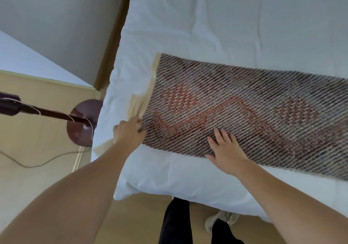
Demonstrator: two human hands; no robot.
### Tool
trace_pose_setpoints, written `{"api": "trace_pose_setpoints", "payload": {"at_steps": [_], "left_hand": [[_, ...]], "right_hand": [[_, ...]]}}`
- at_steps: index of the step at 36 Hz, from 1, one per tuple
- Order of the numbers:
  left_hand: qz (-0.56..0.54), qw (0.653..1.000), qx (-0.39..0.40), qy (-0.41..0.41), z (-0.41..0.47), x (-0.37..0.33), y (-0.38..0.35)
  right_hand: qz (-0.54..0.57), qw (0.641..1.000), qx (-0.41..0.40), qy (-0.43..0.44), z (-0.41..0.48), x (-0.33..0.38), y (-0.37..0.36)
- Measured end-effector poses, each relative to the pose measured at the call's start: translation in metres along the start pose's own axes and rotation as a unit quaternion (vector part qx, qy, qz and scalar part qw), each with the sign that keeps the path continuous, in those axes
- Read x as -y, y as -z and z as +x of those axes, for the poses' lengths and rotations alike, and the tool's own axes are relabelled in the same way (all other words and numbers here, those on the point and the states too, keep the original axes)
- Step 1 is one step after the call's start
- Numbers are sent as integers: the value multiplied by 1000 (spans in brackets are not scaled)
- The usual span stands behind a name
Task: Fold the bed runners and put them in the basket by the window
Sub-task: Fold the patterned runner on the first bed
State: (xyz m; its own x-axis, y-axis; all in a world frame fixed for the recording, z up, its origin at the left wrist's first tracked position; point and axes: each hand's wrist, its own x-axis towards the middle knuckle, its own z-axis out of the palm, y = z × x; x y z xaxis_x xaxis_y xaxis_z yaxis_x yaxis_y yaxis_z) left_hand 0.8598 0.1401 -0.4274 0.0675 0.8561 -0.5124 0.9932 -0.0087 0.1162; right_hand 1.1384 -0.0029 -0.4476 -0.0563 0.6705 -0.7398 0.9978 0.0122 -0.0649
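The brown-and-red woven bed runner [244, 108] lies flat across the white-sheeted bed [226, 27], its cream-fringed end under both hands. The left hand [130, 132] curls its fingers round the near corner. The right hand [224, 149] lies flat on the near edge, fingers spread. A dark round-based floor lamp [82, 127] stands on the pale wooden floor [37, 102] beside the bed.

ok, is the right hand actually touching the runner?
Touching. The head view shows the right hand lying flat on the near edge of the runner, fingers spread on the weave, with no gap visible.
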Motion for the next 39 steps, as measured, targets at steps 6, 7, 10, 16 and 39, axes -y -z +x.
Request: {"api": "trace_pose_setpoints", "payload": {"at_steps": [6, 7, 10, 16, 39], "left_hand": [[-51, 993, -56, -93, -6, 27, 9], [-78, 991, -61, -87, -8, 28, 13], [-30, 993, -82, -85, -8, 36, 19], [134, 989, -61, -28, 3, 38, 18], [167, 940, 30, -296, -42, -280, -115]], "right_hand": [[11, 1000, 16, -13, 5, 9, 9], [13, 1000, 17, -17, 5, 10, 10], [17, 999, 15, -26, 4, 13, 12], [21, 999, -3, -27, 6, 16, 15], [112, 971, -74, -200, -74, -218, -93]]}}
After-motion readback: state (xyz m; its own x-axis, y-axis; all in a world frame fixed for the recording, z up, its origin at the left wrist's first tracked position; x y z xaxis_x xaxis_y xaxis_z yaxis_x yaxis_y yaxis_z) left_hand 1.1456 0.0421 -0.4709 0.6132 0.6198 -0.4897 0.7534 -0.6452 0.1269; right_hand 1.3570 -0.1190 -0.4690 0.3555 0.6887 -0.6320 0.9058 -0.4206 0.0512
